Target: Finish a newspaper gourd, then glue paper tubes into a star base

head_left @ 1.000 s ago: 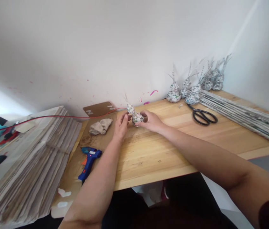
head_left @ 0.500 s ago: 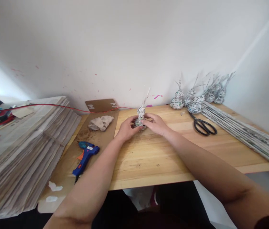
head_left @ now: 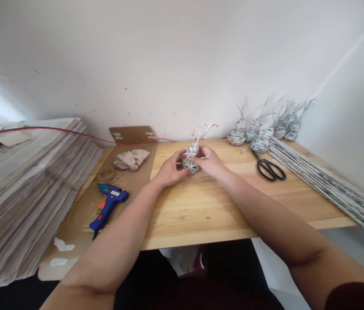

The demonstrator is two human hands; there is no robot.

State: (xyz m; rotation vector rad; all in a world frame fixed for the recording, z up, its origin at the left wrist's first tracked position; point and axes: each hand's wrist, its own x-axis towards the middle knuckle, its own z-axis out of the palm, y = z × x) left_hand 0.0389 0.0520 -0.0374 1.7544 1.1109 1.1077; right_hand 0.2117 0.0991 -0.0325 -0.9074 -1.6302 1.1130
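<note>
A small gourd-shaped figure of wound newspaper strips (head_left: pixel 191 166) stands upright on the wooden table, with pale strip ends sticking up from its top. From the left, my left hand (head_left: pixel 171 168) curls round its lower bulb, thumb at the front. My right hand (head_left: pixel 210 161) grips it from the right, its thumb across the narrow waist. Fingers partly cover the sides of the figure.
Several similar newspaper gourds (head_left: pixel 236 133) stand at the back right. Black scissors (head_left: pixel 270 168) and long rolled paper sticks (head_left: pixel 324 183) lie right. Leftward are a blue glue gun (head_left: pixel 108 209), a crumpled cloth (head_left: pixel 132 159), a stained board (head_left: pixel 81 228) and stacked newspapers (head_left: pixel 36 202).
Both hands still hold the gourd; it has turned a little, and two strip ends now show apart at its top. My right hand has shifted up toward the waist. The view has swung slightly.
</note>
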